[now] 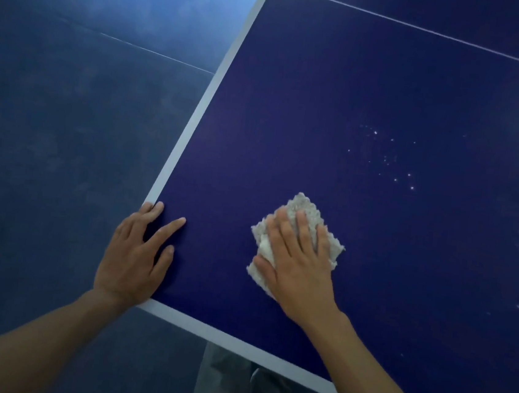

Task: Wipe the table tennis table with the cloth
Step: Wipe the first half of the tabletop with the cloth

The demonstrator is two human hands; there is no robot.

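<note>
My right hand (296,261) presses the cloth (306,212) flat near the table (292,119) corner, left hand (135,253) open at 9 o'clock bracing the edge; white specks (392,165) at 1 o'clock, possibly droplets, remain unwiped.

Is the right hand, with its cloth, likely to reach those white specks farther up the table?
Probably yes. The right hand lies flat on the cloth, and only bare blue table separates it from the white specks ahead; nothing stands in the way.
</note>
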